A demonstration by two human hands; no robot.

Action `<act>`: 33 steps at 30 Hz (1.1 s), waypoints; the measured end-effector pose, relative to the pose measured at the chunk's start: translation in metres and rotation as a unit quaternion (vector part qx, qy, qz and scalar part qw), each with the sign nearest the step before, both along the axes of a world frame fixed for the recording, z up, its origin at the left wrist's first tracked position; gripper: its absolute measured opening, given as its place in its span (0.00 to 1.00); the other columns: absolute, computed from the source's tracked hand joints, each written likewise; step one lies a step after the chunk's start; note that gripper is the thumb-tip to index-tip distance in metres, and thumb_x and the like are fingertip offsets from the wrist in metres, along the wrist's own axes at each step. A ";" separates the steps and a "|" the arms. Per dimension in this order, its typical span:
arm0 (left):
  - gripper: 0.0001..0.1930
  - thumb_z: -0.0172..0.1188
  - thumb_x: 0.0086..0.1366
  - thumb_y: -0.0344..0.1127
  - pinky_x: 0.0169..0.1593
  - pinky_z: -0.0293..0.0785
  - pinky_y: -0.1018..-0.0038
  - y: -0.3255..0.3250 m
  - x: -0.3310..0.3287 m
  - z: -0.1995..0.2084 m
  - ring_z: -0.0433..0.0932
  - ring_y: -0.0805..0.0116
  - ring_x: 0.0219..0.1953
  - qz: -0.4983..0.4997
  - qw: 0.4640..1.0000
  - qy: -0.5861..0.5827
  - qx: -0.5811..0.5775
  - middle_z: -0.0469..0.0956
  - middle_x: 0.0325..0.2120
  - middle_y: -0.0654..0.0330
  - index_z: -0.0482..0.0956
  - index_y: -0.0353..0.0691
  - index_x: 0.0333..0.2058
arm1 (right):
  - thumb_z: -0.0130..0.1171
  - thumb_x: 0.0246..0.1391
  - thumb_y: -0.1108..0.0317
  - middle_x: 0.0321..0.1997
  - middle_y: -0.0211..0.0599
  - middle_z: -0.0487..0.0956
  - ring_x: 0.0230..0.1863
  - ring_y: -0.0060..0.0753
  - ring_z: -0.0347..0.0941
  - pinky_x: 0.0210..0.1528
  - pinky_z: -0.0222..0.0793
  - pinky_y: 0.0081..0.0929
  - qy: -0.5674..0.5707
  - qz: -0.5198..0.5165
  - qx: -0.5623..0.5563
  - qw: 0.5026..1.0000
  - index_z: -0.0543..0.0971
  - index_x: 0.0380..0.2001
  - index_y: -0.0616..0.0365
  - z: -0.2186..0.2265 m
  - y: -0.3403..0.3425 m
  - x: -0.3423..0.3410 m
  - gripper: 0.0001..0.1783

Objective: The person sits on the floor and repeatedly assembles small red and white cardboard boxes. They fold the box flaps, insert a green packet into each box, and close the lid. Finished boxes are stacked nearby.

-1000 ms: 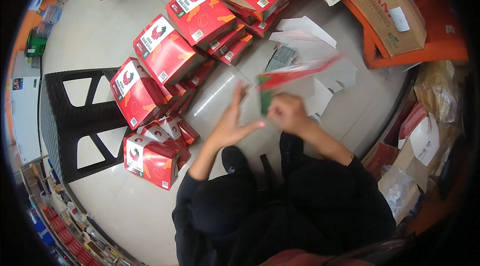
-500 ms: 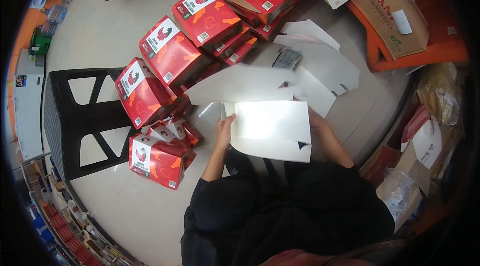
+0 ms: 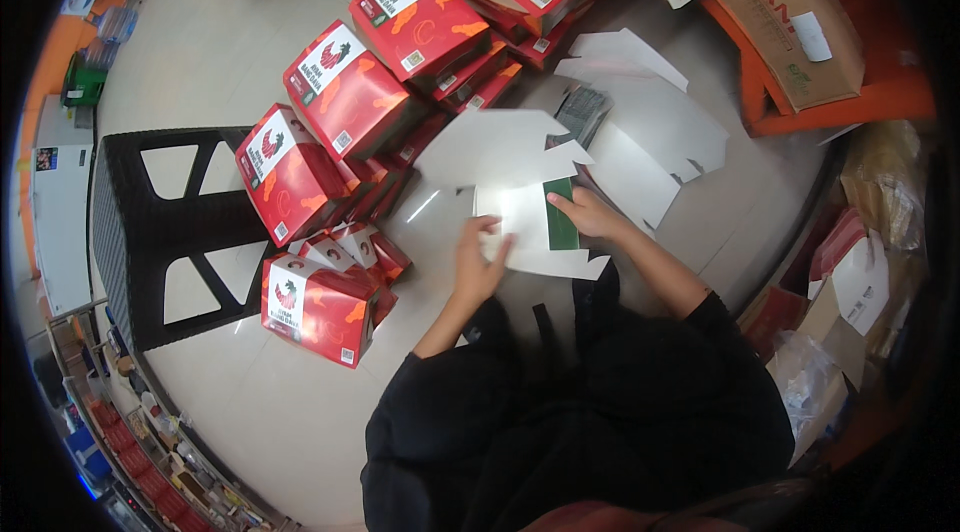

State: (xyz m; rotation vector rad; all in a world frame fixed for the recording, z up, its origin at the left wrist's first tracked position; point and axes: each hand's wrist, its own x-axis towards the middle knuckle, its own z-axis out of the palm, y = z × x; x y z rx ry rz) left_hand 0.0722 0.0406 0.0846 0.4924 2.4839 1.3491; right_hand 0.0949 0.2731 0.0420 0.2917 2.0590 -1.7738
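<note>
A green flap (image 3: 564, 224) had come up on the card's (image 3: 522, 217) right side, and the left hand (image 3: 477, 262) had moved in. The right hand (image 3: 594, 215) pinched the flap, thumb on top. The left hand was half open; I couldn't tell if it gripped. The card was near the red boxes (image 3: 355, 107), to their right.

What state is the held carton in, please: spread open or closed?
Spread open: the carton shows its white inside, its large upper panel unfolded; the right hand holds a green flap turned inward.
</note>
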 end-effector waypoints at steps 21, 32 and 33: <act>0.07 0.51 0.65 0.33 0.49 0.74 0.67 0.035 -0.007 -0.022 0.74 0.71 0.43 0.102 0.744 -0.489 0.444 0.75 0.39 0.60 0.72 0.37 0.39 | 0.61 0.38 0.79 0.44 0.44 0.76 0.47 0.46 0.74 0.47 0.72 0.32 0.450 -0.017 0.253 0.856 0.78 0.39 0.65 0.068 -0.020 0.030 0.18; 0.07 0.54 0.63 0.28 0.40 0.80 0.74 0.042 -0.001 0.009 0.78 0.71 0.30 0.141 0.846 -0.373 0.353 0.77 0.26 0.58 0.75 0.30 0.28 | 0.56 0.42 0.77 0.41 0.41 0.77 0.45 0.41 0.74 0.48 0.71 0.39 0.476 0.054 0.370 0.796 0.78 0.37 0.65 0.068 -0.024 0.019 0.15; 0.06 0.53 0.63 0.27 0.41 0.79 0.74 0.042 0.000 0.012 0.78 0.71 0.31 0.127 0.851 -0.374 0.346 0.77 0.27 0.57 0.75 0.29 0.30 | 0.56 0.42 0.77 0.43 0.42 0.77 0.46 0.42 0.73 0.49 0.70 0.39 0.469 0.054 0.383 0.794 0.78 0.38 0.64 0.068 -0.026 0.018 0.15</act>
